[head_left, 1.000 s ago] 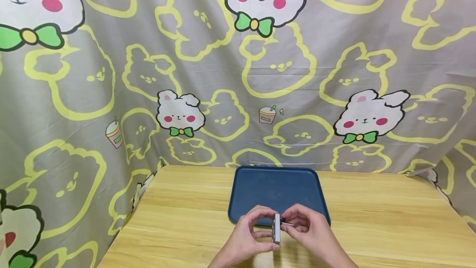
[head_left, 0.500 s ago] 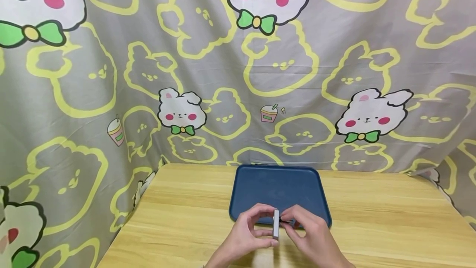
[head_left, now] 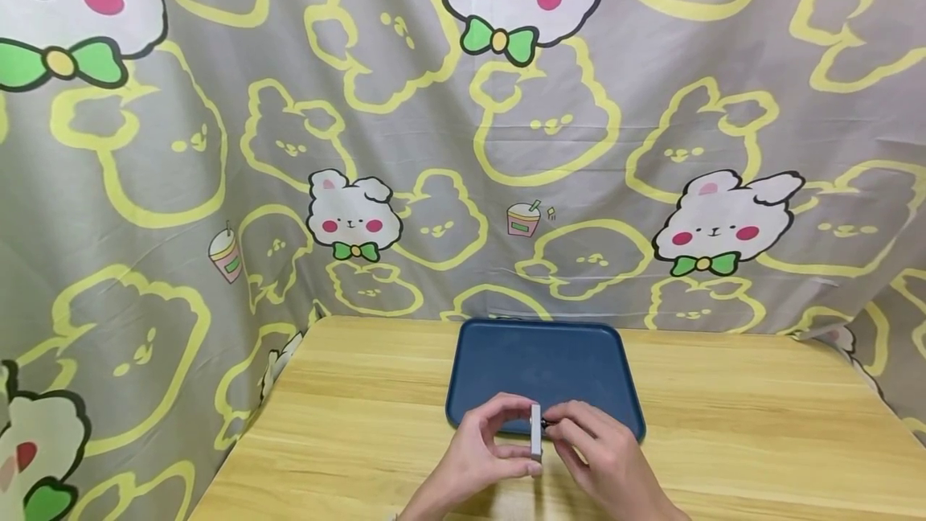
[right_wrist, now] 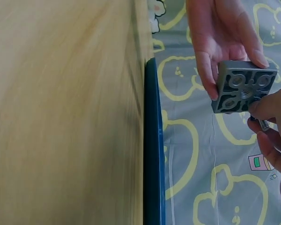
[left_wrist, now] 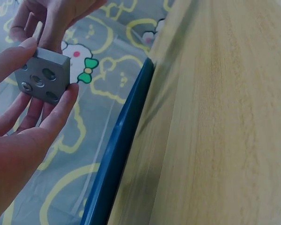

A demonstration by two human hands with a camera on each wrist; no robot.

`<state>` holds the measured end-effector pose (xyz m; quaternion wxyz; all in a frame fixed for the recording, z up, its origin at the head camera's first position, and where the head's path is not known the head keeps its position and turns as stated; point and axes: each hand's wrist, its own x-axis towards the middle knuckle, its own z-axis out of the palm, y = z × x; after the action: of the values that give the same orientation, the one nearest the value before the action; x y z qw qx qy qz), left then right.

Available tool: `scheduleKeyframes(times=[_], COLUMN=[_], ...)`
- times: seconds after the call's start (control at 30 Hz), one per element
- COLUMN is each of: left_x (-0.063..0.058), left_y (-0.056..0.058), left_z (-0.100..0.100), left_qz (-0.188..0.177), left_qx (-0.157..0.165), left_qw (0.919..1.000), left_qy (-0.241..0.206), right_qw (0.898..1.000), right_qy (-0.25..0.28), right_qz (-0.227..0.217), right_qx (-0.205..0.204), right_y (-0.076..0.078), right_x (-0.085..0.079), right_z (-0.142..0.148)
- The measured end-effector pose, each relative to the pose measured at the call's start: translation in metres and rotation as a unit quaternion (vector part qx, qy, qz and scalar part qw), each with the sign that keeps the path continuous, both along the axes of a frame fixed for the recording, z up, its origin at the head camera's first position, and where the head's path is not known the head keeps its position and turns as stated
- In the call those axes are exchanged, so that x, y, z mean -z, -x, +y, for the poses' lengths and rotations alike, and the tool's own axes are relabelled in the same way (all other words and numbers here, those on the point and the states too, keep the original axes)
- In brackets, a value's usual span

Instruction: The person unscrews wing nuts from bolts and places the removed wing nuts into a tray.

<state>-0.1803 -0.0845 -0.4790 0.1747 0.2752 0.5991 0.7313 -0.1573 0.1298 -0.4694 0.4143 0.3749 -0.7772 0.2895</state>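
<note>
Head view: holding a square grey block (head_left: 536, 431) up on edge, raised above the wooden table (head_left: 347, 424), with its narrow side turned toward the camera. Clamping it by opposite edges between thumb and fingers of the left hand (head_left: 486, 450), bending other fingers behind it and leaving most of its broad faces uncovered. In the left wrist view, showing a flat face with round holes, one in the middle and others around it. In the right wrist view, showing the opposite face, recessed and ribbed, with rings near the corners and another at the centre.

Pinching a small threaded metal part (right_wrist: 265, 125) between thumb and finger of the right hand (head_left: 606, 449), just beside that recessed face and close to one corner. Covering much of the small part with those fingertips; being unable to tell contact with the block from a narrow gap. Holding both hands close together, facing each other across the block.

Farther out, seeing a dark blue tray (head_left: 538, 360) lying flat beyond the hands, reaching almost to the table's far edge, with its near rim partly hidden behind the fingers. Beyond the table, seeing a hanging grey cloth (head_left: 434, 135), bearing yellow animal outlines, white rabbits with green bows and pink cups.
</note>
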Motion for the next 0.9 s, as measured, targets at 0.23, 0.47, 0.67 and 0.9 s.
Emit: scheduleKeyframes(times=[0.23,0.47,0.67,0.9], left_x=[-0.001,-0.001,-0.003,-0.004], left_y=[0.0,0.001,0.001,-0.001], left_z=[0.0,-0.001,-0.002,-0.001], left_qz=[-0.002,0.022,0.02,0.037], left_qx=[-0.005,-0.019,-0.03,-0.011], left_qw=[1.0,0.9995,0.9993,0.9992], left_qy=[-0.001,-0.013,-0.003,0.008], right_qw=[1.0,0.988,0.908,0.767], right_qy=[-0.005,0.052,0.192,0.262], right_qz=[0.008,-0.141,-0.372,-0.577], right_qx=[0.002,-0.037,-0.029,-0.102], right_y=[0.0,-0.007,-0.012,-0.006], right_x=[0.0,-0.007,-0.014,-0.017], right_z=[0.0,0.006,0.006,0.013])
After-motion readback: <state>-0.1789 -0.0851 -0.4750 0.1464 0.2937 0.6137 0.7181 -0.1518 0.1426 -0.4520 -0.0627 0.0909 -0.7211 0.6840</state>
